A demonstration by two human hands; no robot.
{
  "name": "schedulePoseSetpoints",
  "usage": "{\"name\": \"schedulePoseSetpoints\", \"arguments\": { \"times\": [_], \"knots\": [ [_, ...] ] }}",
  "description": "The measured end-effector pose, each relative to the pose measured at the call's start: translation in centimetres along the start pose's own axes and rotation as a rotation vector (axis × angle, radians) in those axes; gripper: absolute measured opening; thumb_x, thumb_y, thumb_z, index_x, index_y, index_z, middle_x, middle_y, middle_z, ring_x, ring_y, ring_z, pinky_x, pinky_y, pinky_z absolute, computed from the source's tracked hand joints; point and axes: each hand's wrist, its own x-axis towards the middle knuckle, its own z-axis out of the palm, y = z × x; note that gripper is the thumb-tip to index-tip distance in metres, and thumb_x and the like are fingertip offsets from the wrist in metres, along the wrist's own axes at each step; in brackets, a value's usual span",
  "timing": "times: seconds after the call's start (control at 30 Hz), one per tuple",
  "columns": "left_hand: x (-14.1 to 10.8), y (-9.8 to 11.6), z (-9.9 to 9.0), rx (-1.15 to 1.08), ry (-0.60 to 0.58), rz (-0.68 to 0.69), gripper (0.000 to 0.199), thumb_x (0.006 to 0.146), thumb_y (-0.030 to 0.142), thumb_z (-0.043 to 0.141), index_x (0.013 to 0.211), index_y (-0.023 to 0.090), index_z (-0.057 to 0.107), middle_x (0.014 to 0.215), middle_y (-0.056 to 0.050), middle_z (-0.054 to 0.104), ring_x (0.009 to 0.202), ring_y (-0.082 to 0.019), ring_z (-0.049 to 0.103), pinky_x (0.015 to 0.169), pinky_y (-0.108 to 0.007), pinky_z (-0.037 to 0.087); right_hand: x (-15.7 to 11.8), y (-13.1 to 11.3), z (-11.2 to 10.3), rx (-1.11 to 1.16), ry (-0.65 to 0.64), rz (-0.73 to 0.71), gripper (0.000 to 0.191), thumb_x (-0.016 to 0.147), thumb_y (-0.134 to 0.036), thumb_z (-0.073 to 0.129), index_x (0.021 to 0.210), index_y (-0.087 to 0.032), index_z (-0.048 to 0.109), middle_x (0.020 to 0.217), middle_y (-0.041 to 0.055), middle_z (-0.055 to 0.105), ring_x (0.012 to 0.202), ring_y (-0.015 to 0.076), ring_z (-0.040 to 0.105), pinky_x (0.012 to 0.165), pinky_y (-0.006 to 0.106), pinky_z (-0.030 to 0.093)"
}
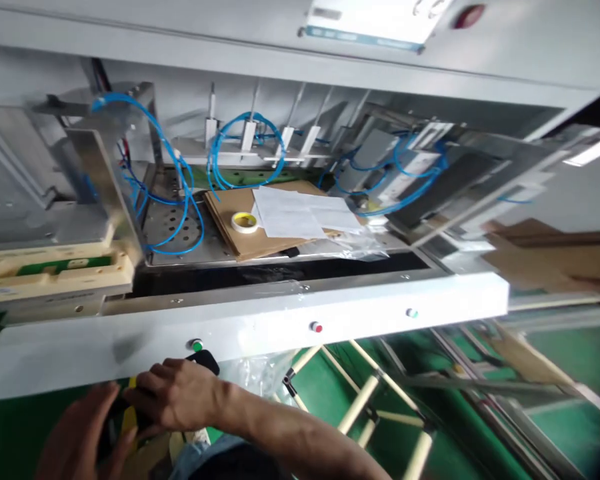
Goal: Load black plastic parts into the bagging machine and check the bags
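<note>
At the lower left, my right hand (175,395) reaches across in front of the machine, its fingers curled over a yellow-and-black object (130,415). My left hand (77,437) is beside it at the frame's bottom edge, a little blurred, with thumb and fingers closed round the same object. Its kind does not show, since both hands cover most of it. A rounded black piece (206,361) sticks out past my right hand; whether it belongs to that object I cannot tell. Just above lies a green button (197,345) on the machine's white front panel (260,331).
Inside the machine, cardboard sheets (225,227) carry white papers (293,217) and a tape roll (245,223). Blue air hoses (215,160) loop behind. A cream fixture (123,267) stands left. Below right are a cream tube frame (355,407) and metal profiles (510,400).
</note>
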Motion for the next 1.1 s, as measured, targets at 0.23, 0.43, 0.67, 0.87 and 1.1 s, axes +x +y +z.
{"name": "schedulePoseSetpoints", "arguments": {
  "times": [0.23, 0.43, 0.67, 0.87, 1.1],
  "knots": [
    [5.9, 7.8, 5.9, -0.176, -0.148, 0.049, 0.045, 0.101, 0.055, 0.056, 0.135, 0.025, 0.058, 0.113, -0.011, 0.082, 0.092, -0.027, 0.082, 0.068, -0.031, 0.065, -12.5, -0.1, -3.9, -0.063, 0.317, 0.412, 0.034, 0.104, -0.050, 0.060, 0.126, -0.024, 0.068, 0.119, 0.0075, 0.076, 0.121, 0.0219, 0.066, 0.108, 0.040, 0.049],
    [12.0, 9.8, 5.0, 0.024, -0.150, -0.176, 0.055, 0.101, 0.068, 0.049, 0.129, 0.023, 0.061, 0.103, -0.013, 0.081, 0.081, -0.032, 0.080, 0.053, -0.035, 0.056, -21.3, 1.0, 0.0, -0.191, 0.495, 0.907, 0.027, 0.100, -0.016, 0.064, 0.123, -0.027, 0.073, 0.116, 0.0052, 0.079, 0.125, 0.0232, 0.065, 0.112, 0.042, 0.046],
    [19.1, 12.8, 8.2, 0.008, -0.135, 0.171, 0.057, 0.103, 0.066, 0.048, 0.132, 0.017, 0.059, 0.116, -0.015, 0.078, 0.098, -0.031, 0.077, 0.077, -0.038, 0.057, -24.9, 4.0, 3.1, -0.169, 0.417, 0.844, 0.034, 0.108, -0.023, 0.049, 0.133, -0.029, 0.071, 0.130, 0.0056, 0.076, 0.135, 0.0218, 0.059, 0.121, 0.044, 0.038],
    [20.8, 15.8, 10.6, -0.071, -0.190, 0.290, 0.053, 0.106, 0.060, 0.045, 0.132, 0.016, 0.057, 0.120, -0.017, 0.073, 0.109, -0.033, 0.072, 0.090, -0.042, 0.055, -25.2, 3.7, 3.7, -0.154, 0.446, 0.876, 0.029, 0.107, -0.024, 0.051, 0.123, -0.029, 0.075, 0.128, 0.0041, 0.077, 0.133, 0.0211, 0.059, 0.120, 0.044, 0.037],
    [20.7, 15.7, 12.4, -0.087, -0.203, 0.348, 0.052, 0.104, 0.057, 0.050, 0.132, 0.013, 0.057, 0.115, -0.018, 0.070, 0.102, -0.034, 0.070, 0.086, -0.045, 0.058, -25.4, 3.8, 4.1, -0.126, 0.423, 0.863, 0.029, 0.105, -0.024, 0.054, 0.125, -0.029, 0.075, 0.129, 0.0043, 0.076, 0.133, 0.0217, 0.058, 0.120, 0.046, 0.038]
  ]
}}
